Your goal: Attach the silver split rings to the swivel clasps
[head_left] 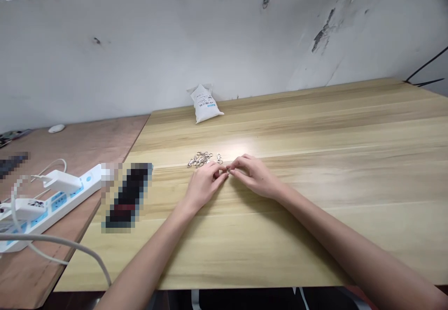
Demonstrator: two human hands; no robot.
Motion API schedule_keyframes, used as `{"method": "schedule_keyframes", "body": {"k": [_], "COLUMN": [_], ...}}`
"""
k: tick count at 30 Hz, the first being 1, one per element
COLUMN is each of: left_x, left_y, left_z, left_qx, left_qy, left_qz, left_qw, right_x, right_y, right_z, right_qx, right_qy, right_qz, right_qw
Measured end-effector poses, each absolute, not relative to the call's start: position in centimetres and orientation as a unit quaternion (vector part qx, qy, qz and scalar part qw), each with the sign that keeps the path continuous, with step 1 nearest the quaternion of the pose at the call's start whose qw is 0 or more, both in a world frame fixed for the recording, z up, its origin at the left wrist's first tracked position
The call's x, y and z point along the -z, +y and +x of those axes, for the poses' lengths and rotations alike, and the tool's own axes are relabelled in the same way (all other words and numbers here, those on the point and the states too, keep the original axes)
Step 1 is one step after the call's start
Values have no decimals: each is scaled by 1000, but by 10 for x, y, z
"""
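Observation:
My left hand (205,181) and my right hand (254,174) meet fingertip to fingertip over the light wooden table (315,170). Both pinch a small metal clasp (228,172) between them; most of it is hidden by the fingers. Just beyond the hands lies a little heap of several silver metal clasps (200,159), with one single clasp (219,158) lying apart to its right.
A small white bag with a printed label (205,103) leans against the wall at the table's back. A blurred dark flat object (128,197) lies at the left edge. On the brown table to the left sit a white power strip (49,198) with chargers and cables.

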State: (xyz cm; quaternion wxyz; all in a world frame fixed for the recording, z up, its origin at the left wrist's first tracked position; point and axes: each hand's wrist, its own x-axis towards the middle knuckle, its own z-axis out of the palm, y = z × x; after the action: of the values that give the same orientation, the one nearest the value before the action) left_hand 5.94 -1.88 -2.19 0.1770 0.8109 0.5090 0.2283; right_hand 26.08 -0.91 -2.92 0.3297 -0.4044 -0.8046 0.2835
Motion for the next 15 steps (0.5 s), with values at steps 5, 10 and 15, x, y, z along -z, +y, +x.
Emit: {"method": "schedule_keyframes", "body": {"k": [5, 10, 15], "left_x": [20, 21, 22], "left_y": [-19, -19, -18], "left_z": [61, 62, 62], "left_qx": [-234, -234, -234], "left_qy": [513, 524, 526], "left_qz": [805, 798, 797], "left_qw": [185, 183, 185], "right_x": [24, 18, 12], "right_y": [-12, -16, -19], "right_z": [261, 259, 255], "right_qx": [-307, -427, -556], "right_qy": [-809, -757, -675], "right_qz": [-385, -360, -323], "right_qw": [321, 339, 361]}}
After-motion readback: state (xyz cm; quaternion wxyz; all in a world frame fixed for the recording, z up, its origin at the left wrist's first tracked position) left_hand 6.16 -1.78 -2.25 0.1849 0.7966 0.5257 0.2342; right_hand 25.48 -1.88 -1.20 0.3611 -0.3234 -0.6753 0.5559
